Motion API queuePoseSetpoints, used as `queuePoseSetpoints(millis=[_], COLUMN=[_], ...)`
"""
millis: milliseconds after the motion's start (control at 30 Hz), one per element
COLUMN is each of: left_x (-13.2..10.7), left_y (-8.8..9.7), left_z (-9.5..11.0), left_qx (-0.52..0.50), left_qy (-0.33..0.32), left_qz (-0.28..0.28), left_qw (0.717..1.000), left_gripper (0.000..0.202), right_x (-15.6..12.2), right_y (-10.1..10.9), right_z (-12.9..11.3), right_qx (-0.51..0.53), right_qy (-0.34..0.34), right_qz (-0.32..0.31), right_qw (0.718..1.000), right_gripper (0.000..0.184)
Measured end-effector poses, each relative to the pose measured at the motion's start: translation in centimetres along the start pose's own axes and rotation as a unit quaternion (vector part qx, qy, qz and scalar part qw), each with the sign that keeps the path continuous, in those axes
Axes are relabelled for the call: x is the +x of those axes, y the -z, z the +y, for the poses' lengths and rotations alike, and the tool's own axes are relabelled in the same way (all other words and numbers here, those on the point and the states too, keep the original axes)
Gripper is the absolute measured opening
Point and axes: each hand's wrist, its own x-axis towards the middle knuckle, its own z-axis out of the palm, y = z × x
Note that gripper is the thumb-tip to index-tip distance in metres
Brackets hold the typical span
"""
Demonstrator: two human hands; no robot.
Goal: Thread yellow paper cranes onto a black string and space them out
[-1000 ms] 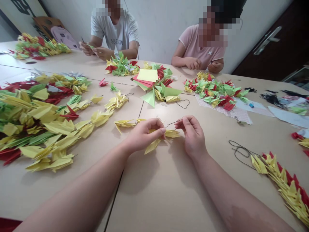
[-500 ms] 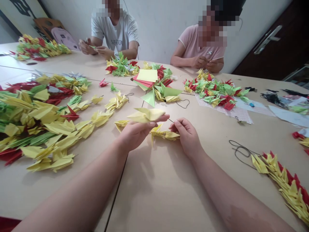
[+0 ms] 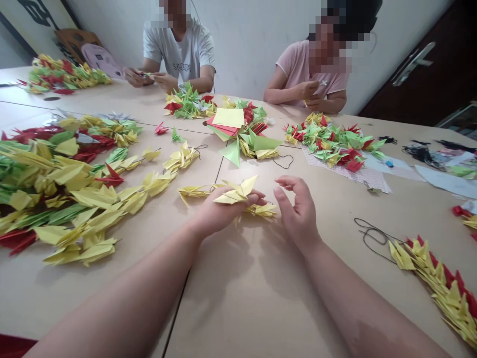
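My left hand (image 3: 219, 213) is closed on a yellow paper crane (image 3: 235, 192), held just above the table with its wings pointing up. Under it lies a short string of yellow cranes (image 3: 261, 210) that runs left across the table seam. My right hand (image 3: 298, 209) hovers beside that string with thumb and fingers curved apart and nothing in them. The thin dark thread it pinched earlier is not visible now.
Long garlands of yellow, green and red cranes (image 3: 63, 184) cover the left. A paper stack and loose cranes (image 3: 238, 129) sit mid-table, another pile (image 3: 331, 141) to the right, a black cord (image 3: 372, 236) and a garland (image 3: 439, 283) near right. Two people fold opposite.
My left hand lifted a yellow crane off the string, then lowered it a little. My right hand let go of the thread and opened.
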Motion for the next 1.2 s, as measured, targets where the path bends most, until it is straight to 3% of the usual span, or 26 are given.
queuePoseSetpoints(millis=[100,200,367,567,733,833,1200], left_x=[-0.1,-0.2,-0.1,0.2,0.6,0.7,0.8], left_y=[0.2,0.3,0.5,0.8,0.3,0.1,0.0], left_z=[0.1,0.1,-0.3,-0.9,-1.2,-1.1,-1.2], left_qx=[0.001,0.008,-0.049,-0.198,-0.202,-0.183,-0.195], left_qy=[-0.027,-0.044,-0.013,-0.044,-0.059,-0.046,-0.045], left_qz=[0.011,0.016,0.017,0.011,0.086,0.093,0.152], left_qw=[1.000,0.999,0.999,0.979,0.974,0.978,0.968], left_gripper=[0.030,0.028,0.033,0.058,0.041,0.030,0.026], right_x=[-0.2,-0.4,-0.4,-0.5,-0.5,-0.4,-0.5], right_y=[0.0,-0.3,-0.4,-0.4,-0.4,-0.5,-0.6], right_z=[-0.8,-1.0,-0.9,-0.7,-0.3,-0.2,0.0], right_qx=[-0.016,-0.009,0.010,0.037,0.031,0.033,0.025], right_qy=[0.084,0.102,0.092,-0.012,-0.046,-0.031,-0.024], right_qz=[-0.078,-0.128,-0.135,-0.099,-0.065,-0.084,-0.104], right_qw=[0.993,0.986,0.987,0.994,0.996,0.995,0.994], right_gripper=[0.014,0.010,0.010,0.014,0.017,0.017,0.018])
